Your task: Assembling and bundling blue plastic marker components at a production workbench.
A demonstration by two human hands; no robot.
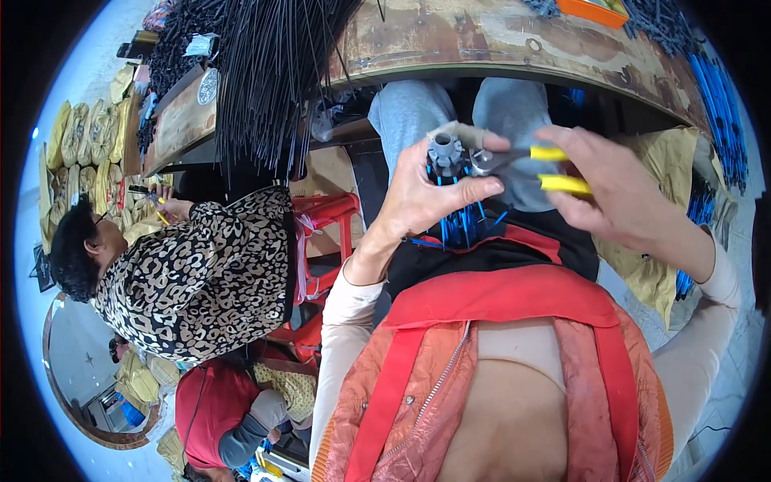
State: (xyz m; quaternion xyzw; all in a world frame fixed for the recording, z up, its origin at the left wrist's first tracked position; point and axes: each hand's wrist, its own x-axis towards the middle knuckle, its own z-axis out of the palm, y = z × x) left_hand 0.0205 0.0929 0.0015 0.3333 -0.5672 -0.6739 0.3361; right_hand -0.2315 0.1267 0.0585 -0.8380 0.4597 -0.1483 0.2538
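Pliers right of bundle; table beyond; rods across table's left; sack at right.

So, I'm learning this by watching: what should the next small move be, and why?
Probably squeeze the yellow-handled metal pliers gently: their head sits beside the grey, notched plastic ring, their handles are spread in the right hand, and the left hand holds the ring at the end of the thin blue rods.

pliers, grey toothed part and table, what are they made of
Pliers: probably steel, by the head's grey shine; smooth yellow handles look plastic or rubber. Grey toothed part: likely matte plastic, dull and even-coloured. Table: probably wood, brown and patchy.
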